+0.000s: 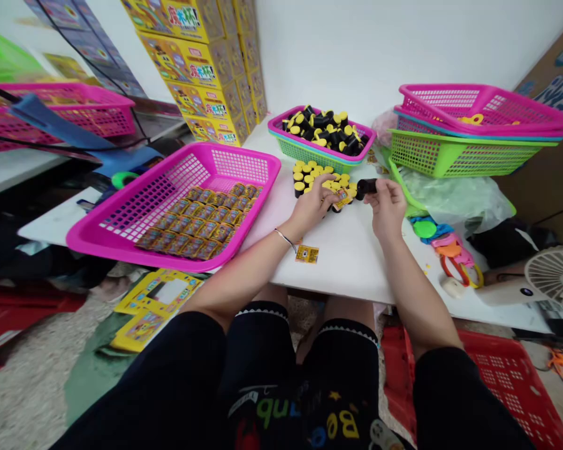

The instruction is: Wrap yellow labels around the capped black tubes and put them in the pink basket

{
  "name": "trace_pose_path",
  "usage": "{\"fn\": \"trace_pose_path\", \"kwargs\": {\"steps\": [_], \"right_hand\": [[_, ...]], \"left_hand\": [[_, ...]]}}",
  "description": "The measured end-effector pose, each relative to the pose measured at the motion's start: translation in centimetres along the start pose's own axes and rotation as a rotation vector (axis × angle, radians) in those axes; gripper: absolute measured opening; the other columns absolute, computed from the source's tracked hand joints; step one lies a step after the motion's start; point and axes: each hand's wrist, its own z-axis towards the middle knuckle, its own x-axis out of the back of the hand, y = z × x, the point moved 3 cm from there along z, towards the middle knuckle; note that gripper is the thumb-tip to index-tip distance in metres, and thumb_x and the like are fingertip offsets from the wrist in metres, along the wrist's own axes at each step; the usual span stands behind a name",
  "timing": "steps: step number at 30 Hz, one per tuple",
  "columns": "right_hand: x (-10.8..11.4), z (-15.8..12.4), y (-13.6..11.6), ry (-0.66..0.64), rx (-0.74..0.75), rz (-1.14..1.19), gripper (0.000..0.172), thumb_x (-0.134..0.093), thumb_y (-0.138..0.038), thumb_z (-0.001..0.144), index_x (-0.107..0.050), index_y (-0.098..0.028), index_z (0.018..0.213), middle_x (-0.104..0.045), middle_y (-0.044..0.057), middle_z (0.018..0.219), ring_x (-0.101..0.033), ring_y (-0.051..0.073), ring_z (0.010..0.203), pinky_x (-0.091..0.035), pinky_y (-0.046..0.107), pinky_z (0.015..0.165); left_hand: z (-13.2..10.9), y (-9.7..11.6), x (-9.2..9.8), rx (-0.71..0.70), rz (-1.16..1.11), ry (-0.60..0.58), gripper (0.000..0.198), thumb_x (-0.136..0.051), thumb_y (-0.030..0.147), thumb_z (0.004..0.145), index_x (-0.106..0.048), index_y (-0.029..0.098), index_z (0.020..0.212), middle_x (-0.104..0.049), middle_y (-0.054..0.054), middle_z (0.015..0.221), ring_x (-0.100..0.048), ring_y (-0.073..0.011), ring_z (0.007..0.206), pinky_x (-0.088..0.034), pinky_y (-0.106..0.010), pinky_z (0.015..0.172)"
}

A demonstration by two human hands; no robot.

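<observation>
My right hand grips a small black cup, tilted on its side with its dark opening toward the left. Close by, my left hand pinches a small yellow printed card beside the cup, apart from it. Behind both hands, several black cups with yellow tops stand grouped on the white table. Another yellow printed card lies flat near the table's front edge, by my left wrist.
A pink basket at left holds rows of wrapped pieces. Behind the cups, a pink-rimmed basket holds more black and yellow pieces. Stacked baskets, coloured bands and a fan stand right. Yellow boxes rise behind.
</observation>
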Motion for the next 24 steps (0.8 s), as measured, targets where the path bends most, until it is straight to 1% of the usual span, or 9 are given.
{"fn": "trace_pose_path", "kwargs": {"steps": [3,6,9,12,14,16,20,22,24], "right_hand": [[-0.4,-0.3,0.0,-0.068,-0.058,0.037,0.049,-0.078,-0.066,0.073,-0.059,-0.024,0.089,-0.064,-0.006,0.071,-0.061,0.010,0.054,-0.055,0.025,0.053],[-0.8,-0.8,-0.3,-0.142,-0.081,0.004,0.047,-0.081,-0.062,0.072,-0.062,-0.023,0.089,-0.067,-0.005,0.074,-0.060,0.009,0.054,-0.055,0.025,0.053],[-1.0,-1.1,-0.6,-0.164,-0.058,-0.032,0.046,-0.083,-0.060,0.070,-0.063,-0.023,0.087,-0.070,-0.004,0.077,-0.061,0.009,0.055,-0.057,0.026,0.056],[-1.0,-1.2,-0.7,-0.181,0.017,-0.073,0.045,-0.084,-0.059,0.069,-0.059,-0.023,0.078,-0.070,-0.001,0.085,-0.062,0.010,0.059,-0.058,0.027,0.057],[-1.0,-1.2,-0.8,-0.216,0.076,-0.115,0.047,-0.084,-0.060,0.069,-0.055,-0.023,0.074,-0.068,0.002,0.092,-0.065,0.012,0.068,-0.060,0.029,0.063],[-1.0,-1.2,-0.8,-0.255,0.134,-0.168,0.048,-0.082,-0.061,0.071,-0.053,-0.023,0.074,-0.066,0.004,0.097,-0.068,0.015,0.080,-0.062,0.032,0.072],[-0.8,-1.1,-1.1,-0.337,0.201,-0.195,0.048,-0.080,-0.062,0.074,-0.050,-0.024,0.076,-0.064,0.007,0.103,-0.068,0.018,0.097,-0.061,0.039,0.088],[-0.7,-1.2,-1.2,-0.387,0.196,-0.153,0.047,-0.080,-0.060,0.074,-0.050,-0.024,0.075,-0.065,0.007,0.104,-0.068,0.019,0.100,-0.060,0.042,0.091],[-0.7,-1.3,-1.4,-0.434,0.178,-0.132,0.047,-0.081,-0.060,0.073,-0.051,-0.024,0.075,-0.066,0.007,0.103,-0.069,0.020,0.100,-0.060,0.044,0.091]], "left_hand": [[0.0,0.1,0.1,-0.033,-0.007,0.018,0.046,-0.055,0.031,0.094,-0.042,0.019,0.137,-0.077,-0.004,0.097,-0.072,-0.0174,0.098,-0.049,-0.029,0.084],[-0.2,0.3,0.2,-0.053,-0.039,0.027,0.042,-0.055,0.029,0.093,-0.045,0.021,0.133,-0.076,-0.004,0.101,-0.072,-0.0170,0.098,-0.050,-0.030,0.087],[-0.6,0.6,0.4,-0.065,-0.080,0.055,0.037,-0.054,0.028,0.093,-0.048,0.022,0.129,-0.076,-0.003,0.102,-0.072,-0.0158,0.096,-0.050,-0.029,0.089],[-0.9,0.9,0.5,-0.065,-0.123,0.062,0.039,-0.056,0.027,0.093,-0.048,0.022,0.131,-0.077,-0.002,0.099,-0.072,-0.0151,0.095,-0.050,-0.029,0.090],[-0.9,0.9,0.5,-0.038,-0.152,0.051,0.045,-0.058,0.027,0.092,-0.046,0.022,0.134,-0.076,0.000,0.093,-0.072,-0.0145,0.090,-0.050,-0.028,0.087],[-0.9,0.9,0.3,-0.005,-0.192,0.030,0.051,-0.062,0.031,0.091,-0.043,0.022,0.137,-0.076,0.001,0.087,-0.071,-0.0138,0.082,-0.050,-0.027,0.081],[-0.7,1.0,-0.3,0.000,-0.409,-0.089,0.077,-0.072,0.045,0.084,-0.032,0.021,0.144,-0.071,0.003,0.074,-0.064,-0.0117,0.062,-0.046,-0.025,0.065],[-0.8,1.2,-0.5,0.007,-0.551,-0.137,0.088,-0.077,0.050,0.079,-0.026,0.022,0.145,-0.070,0.003,0.075,-0.063,-0.0111,0.061,-0.046,-0.025,0.063],[-0.8,1.3,-0.6,0.020,-0.644,-0.146,0.093,-0.082,0.052,0.074,-0.026,0.025,0.143,-0.072,0.000,0.083,-0.066,-0.0114,0.067,-0.049,-0.025,0.066]]}}
